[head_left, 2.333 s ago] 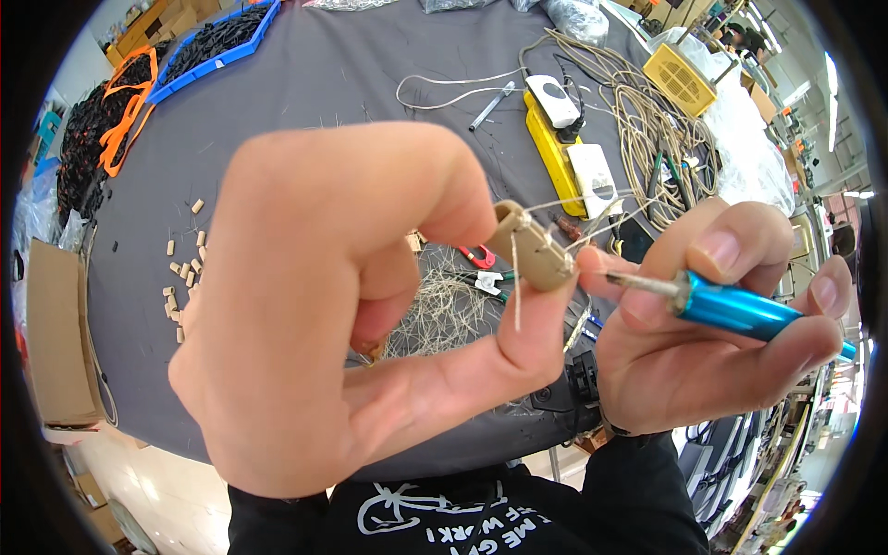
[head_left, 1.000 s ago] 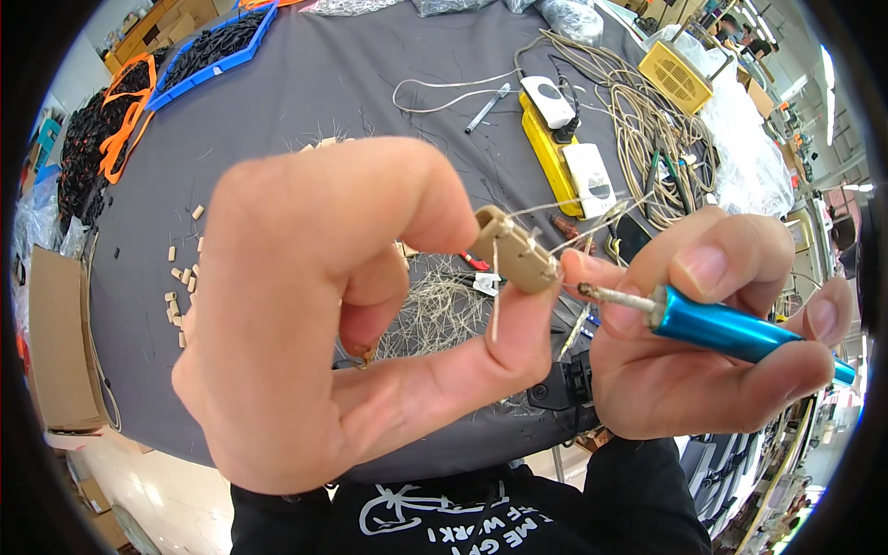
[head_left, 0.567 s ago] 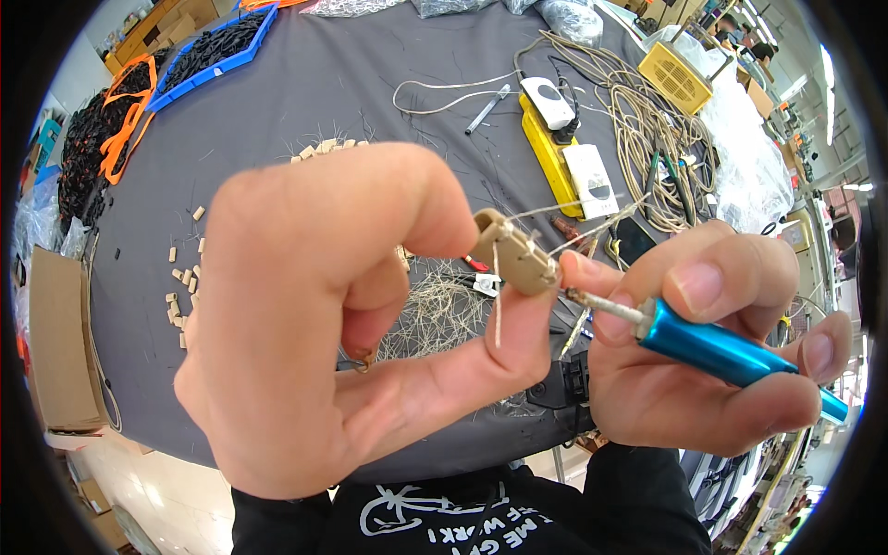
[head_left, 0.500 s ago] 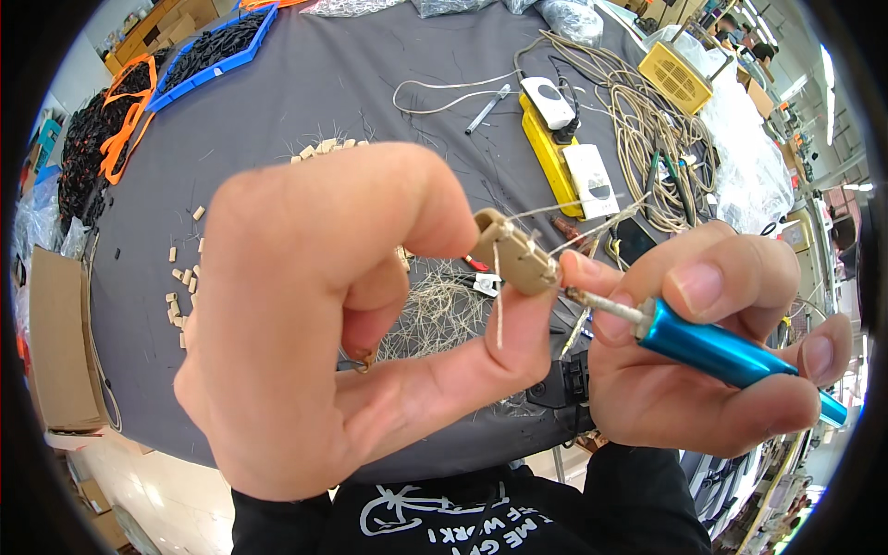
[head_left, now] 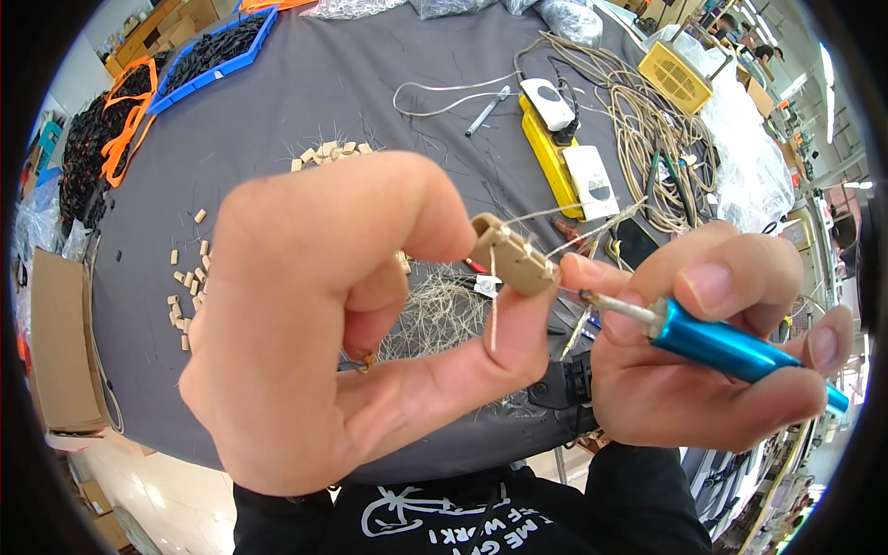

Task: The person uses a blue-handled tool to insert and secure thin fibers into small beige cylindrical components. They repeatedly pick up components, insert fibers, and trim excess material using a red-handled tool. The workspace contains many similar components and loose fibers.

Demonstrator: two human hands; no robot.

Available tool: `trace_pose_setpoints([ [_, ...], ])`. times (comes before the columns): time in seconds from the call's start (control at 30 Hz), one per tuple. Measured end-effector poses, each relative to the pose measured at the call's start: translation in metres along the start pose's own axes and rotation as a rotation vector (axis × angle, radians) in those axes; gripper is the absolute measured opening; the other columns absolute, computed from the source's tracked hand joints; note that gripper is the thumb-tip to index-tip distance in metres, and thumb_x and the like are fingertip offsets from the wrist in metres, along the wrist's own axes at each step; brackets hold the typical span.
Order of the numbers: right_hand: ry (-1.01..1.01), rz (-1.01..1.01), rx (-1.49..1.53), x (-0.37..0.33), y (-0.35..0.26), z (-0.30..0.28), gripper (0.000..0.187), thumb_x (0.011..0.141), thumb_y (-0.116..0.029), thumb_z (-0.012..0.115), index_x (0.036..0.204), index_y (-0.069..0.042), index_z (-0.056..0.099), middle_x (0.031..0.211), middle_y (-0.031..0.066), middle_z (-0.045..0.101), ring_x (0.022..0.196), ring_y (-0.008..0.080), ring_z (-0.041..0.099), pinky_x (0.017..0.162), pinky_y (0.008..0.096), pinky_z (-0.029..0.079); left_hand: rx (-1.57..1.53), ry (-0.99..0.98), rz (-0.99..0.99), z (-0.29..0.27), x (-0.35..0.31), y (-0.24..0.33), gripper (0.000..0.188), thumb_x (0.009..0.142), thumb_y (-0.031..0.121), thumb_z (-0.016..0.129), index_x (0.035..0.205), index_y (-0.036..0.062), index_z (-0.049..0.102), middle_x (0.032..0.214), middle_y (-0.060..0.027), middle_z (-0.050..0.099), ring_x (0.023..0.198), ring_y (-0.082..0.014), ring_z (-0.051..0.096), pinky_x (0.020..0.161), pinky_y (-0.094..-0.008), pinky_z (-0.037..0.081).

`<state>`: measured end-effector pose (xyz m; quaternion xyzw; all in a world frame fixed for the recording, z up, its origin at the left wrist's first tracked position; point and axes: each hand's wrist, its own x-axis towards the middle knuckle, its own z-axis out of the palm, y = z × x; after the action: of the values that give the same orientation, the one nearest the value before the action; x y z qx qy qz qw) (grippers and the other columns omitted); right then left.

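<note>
Your left hand [head_left: 342,324] pinches a small tan connector [head_left: 511,256] between forefinger and thumb, held up above the near edge of the grey table [head_left: 305,102]; thin wires [head_left: 564,215] stick out of it. Your right hand [head_left: 712,351] has its fingers wrapped round a blue tool [head_left: 731,344], the metal tip touching the connector's right end. Loose tan pieces [head_left: 185,287] lie near the table's left edge.
</note>
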<state>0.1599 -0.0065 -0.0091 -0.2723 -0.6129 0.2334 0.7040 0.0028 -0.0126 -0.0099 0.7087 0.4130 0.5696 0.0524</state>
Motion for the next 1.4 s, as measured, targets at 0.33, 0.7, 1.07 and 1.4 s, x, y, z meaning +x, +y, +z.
trace_pose_setpoints([
  [0.33,-0.035,-0.081,0.136,0.0,0.002,0.002,0.047,0.08,-0.056,0.03,0.102,-0.014,0.028,0.08,0.0128,0.047,0.044,0.0166,0.048,0.044,0.0353,0.053,0.069,-0.207,0.204,-0.01,0.008,-0.003,0.064,0.047,0.01,0.081,0.095,-0.0006,0.041,0.075,-0.0028,0.046,0.05,-0.0008,0.035,0.043,-0.0139,0.024],
  [0.7,-0.054,-0.118,0.197,-0.004,0.004,0.003,0.037,0.078,-0.051,0.042,0.102,-0.026,0.026,0.082,0.0183,0.049,0.054,0.0187,0.051,0.048,0.0363,0.054,0.067,-0.297,0.209,-0.013,0.011,0.0,0.068,0.045,0.011,0.082,0.097,-0.0014,0.04,0.077,-0.004,0.046,0.049,-0.0005,0.034,0.042,-0.0142,0.023],
  [1.07,-0.139,-0.173,0.378,0.001,0.013,-0.003,0.032,0.082,-0.044,0.039,0.104,-0.024,0.026,0.086,0.0204,0.049,0.062,0.0212,0.054,0.05,0.0375,0.055,0.073,-0.276,0.204,-0.011,0.013,0.005,0.068,0.046,0.012,0.083,0.097,-0.0013,0.04,0.076,-0.0034,0.046,0.044,0.0008,0.03,0.041,-0.0133,0.02],
  [1.4,-0.096,-0.138,0.291,-0.002,0.006,0.002,0.029,0.083,-0.042,0.039,0.103,-0.024,0.028,0.09,0.0205,0.049,0.068,0.0219,0.057,0.053,0.0388,0.056,0.061,-0.244,0.227,-0.005,0.011,-0.001,0.06,0.049,0.013,0.08,0.094,-0.0005,0.041,0.069,-0.0003,0.043,0.045,0.0007,0.03,0.041,-0.0137,0.02],
])
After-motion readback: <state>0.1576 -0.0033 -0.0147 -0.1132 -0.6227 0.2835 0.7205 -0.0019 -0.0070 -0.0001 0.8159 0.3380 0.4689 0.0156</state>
